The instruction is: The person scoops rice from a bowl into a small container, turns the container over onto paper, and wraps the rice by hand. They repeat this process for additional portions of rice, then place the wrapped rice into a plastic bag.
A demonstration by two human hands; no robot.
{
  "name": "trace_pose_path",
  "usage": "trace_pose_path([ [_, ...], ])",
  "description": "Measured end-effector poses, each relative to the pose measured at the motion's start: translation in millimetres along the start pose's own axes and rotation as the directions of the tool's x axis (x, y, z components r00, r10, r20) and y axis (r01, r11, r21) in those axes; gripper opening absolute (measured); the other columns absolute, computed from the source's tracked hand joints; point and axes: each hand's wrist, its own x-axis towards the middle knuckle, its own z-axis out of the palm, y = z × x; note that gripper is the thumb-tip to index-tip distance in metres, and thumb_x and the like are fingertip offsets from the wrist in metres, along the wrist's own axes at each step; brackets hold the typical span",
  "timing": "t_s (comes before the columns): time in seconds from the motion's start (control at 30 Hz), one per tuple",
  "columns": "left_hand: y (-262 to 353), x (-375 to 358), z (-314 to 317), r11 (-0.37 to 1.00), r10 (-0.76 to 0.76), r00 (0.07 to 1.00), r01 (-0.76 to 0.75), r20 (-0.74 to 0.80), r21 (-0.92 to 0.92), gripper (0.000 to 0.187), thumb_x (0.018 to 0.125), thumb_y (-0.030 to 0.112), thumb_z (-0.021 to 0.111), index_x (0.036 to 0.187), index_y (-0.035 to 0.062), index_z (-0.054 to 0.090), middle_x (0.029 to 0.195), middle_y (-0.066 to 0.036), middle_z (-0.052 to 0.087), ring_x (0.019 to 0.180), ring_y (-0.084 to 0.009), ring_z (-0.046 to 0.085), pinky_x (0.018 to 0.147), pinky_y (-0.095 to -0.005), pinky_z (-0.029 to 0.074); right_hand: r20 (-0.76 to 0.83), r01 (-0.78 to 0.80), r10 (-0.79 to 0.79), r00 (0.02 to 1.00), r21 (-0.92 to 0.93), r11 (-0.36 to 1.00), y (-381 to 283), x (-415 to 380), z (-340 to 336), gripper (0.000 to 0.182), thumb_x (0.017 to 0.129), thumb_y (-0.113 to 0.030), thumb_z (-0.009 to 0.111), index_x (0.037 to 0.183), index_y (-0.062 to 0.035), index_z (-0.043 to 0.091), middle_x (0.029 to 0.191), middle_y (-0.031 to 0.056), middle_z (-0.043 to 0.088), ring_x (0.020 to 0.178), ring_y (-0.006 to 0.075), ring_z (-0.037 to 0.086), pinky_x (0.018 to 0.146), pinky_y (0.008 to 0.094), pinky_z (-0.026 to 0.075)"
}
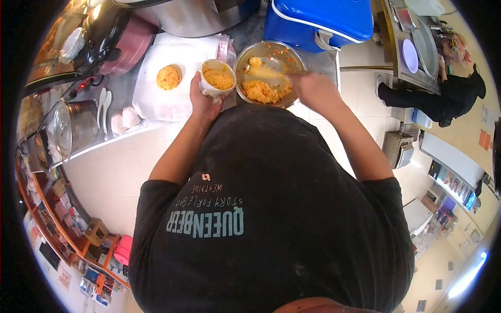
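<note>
My left hand [205,99] is wrapped round a small white bowl [218,89], tilted and filled with yellow-orange rice [219,78]; clear plastic shows about its base. Over the right rim of a steel mixing bowl [241,62], my right hand [314,91] is closed on a pale yellowish utensil [266,74], probably a rice paddle, blurred by motion. More of the rice [263,93] lies in the mixing bowl, with bits stuck to its wall. A round mound of rice [169,77] rests on white paper sheets [151,101] to the left.
A blue cooler box [321,21] stands behind the mixing bowl, and a large steel pot [193,15] at the back. Two white spoons [104,109], wrapped items [125,120] and a lidded pot [73,125] sit at left. A person in black [443,99] stands far right.
</note>
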Motion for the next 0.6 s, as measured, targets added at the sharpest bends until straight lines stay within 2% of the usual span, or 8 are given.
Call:
trace_pose_path([
  [0.03, 0, -1, -1, 1.000, 0.000, 1.000, 0.000, -0.003, 0.005, 0.060, 0.104, 0.051, 0.032, 0.140, 0.0057, 0.049, 0.136, -0.016, 0.058, 0.124, -0.0352, 0.058, 0.100, -0.0555, 0.051, -0.022, -0.061, 0.061, 0.998, -0.018, 0.998, 4, 7, 12, 0.022, 0.091, -0.014, 0.056, 0.107, -0.0082, 0.070, 0.094, 0.0164, 0.073, 0.088, 0.0345, 0.073, 0.070, 0.0475, 0.059],
  [0.1, -1, -6, 0, 0.999, -0.028, 0.999, 0.029, -0.028, 0.043, 0.061, 0.104, 0.052, 0.032, 0.142, 0.0065, 0.048, 0.138, -0.016, 0.056, 0.126, -0.0363, 0.056, 0.101, -0.0577, 0.051, -0.073, -0.186, 0.182, 0.981, -0.047, 0.981, 13, 26, 48, 0.040, 0.092, -0.011, 0.055, 0.131, -0.0136, 0.063, 0.096, 0.0133, 0.073, 0.088, 0.0348, 0.072, 0.069, 0.0488, 0.057],
  [0.2, -2, -13, -1, 0.997, -0.062, 0.997, 0.063, -0.043, 0.036, 0.061, 0.104, 0.052, 0.031, 0.144, 0.0075, 0.046, 0.141, -0.016, 0.054, 0.128, -0.0372, 0.055, 0.102, -0.0603, 0.049, 0.019, 0.006, -0.006, 1.000, -0.026, 1.000, -21, 16, 51, 0.032, 0.096, -0.014, 0.049, 0.123, -0.0056, 0.065, 0.103, 0.0206, 0.072, 0.087, 0.0377, 0.073, 0.070, 0.0489, 0.059],
  [0.3, -5, -21, 2, 0.996, -0.085, 0.995, 0.086, -0.056, 0.013, 0.063, 0.104, 0.053, 0.031, 0.145, 0.0079, 0.044, 0.143, -0.017, 0.052, 0.131, -0.0383, 0.053, 0.104, -0.0625, 0.047, 0.184, 0.001, -0.013, 0.983, 0.067, 0.998, -36, -4, 42, 0.038, 0.096, -0.012, 0.046, 0.131, -0.0033, 0.057, 0.102, 0.0216, 0.072, 0.087, 0.0381, 0.073, 0.071, 0.0496, 0.059],
  [0.33, -6, -22, 3, 0.995, -0.100, 0.994, 0.100, -0.053, 0.007, 0.064, 0.103, 0.054, 0.031, 0.145, 0.0079, 0.044, 0.144, -0.017, 0.052, 0.132, -0.0384, 0.052, 0.105, -0.0630, 0.047, 0.129, 0.023, -0.041, 0.991, 0.137, 0.990, -36, -10, 46, 0.037, 0.095, -0.012, 0.047, 0.129, -0.0003, 0.058, 0.093, 0.0223, 0.072, 0.083, 0.0391, 0.073, 0.072, 0.0504, 0.059],
  [0.47, -13, -22, 11, 0.990, -0.137, 0.987, 0.135, -0.081, -0.028, 0.066, 0.102, 0.055, 0.032, 0.146, 0.0079, 0.043, 0.145, -0.016, 0.050, 0.135, -0.0388, 0.049, 0.109, -0.0649, 0.042, 0.184, -0.094, 0.048, 0.982, 0.250, 0.964, -60, -12, 66, 0.033, 0.092, -0.013, 0.051, 0.121, 0.0002, 0.061, 0.086, 0.0248, 0.071, 0.081, 0.0415, 0.072, 0.074, 0.0526, 0.058],
  [0.57, -16, -21, 11, 0.989, -0.148, 0.987, 0.147, -0.066, -0.018, 0.062, 0.104, 0.053, 0.027, 0.144, 0.0085, 0.045, 0.142, -0.014, 0.054, 0.132, -0.0356, 0.053, 0.105, -0.0590, 0.046, 0.122, -0.130, 0.087, 0.989, 0.412, 0.902, -81, -10, 78, 0.027, 0.092, -0.016, 0.054, 0.109, 0.0021, 0.065, 0.084, 0.0273, 0.069, 0.081, 0.0444, 0.071, 0.075, 0.0539, 0.057],
  [0.6, -17, -20, 9, 0.989, -0.151, 0.988, 0.151, -0.020, -0.006, 0.062, 0.104, 0.053, 0.027, 0.144, 0.0089, 0.045, 0.143, -0.013, 0.053, 0.133, -0.0338, 0.052, 0.108, -0.0576, 0.044, 0.089, -0.149, 0.121, 0.989, 0.462, 0.874, -89, -9, 70, 0.025, 0.092, -0.017, 0.054, 0.104, 0.0026, 0.066, 0.083, 0.0277, 0.068, 0.080, 0.0450, 0.070, 0.075, 0.0539, 0.057],
])
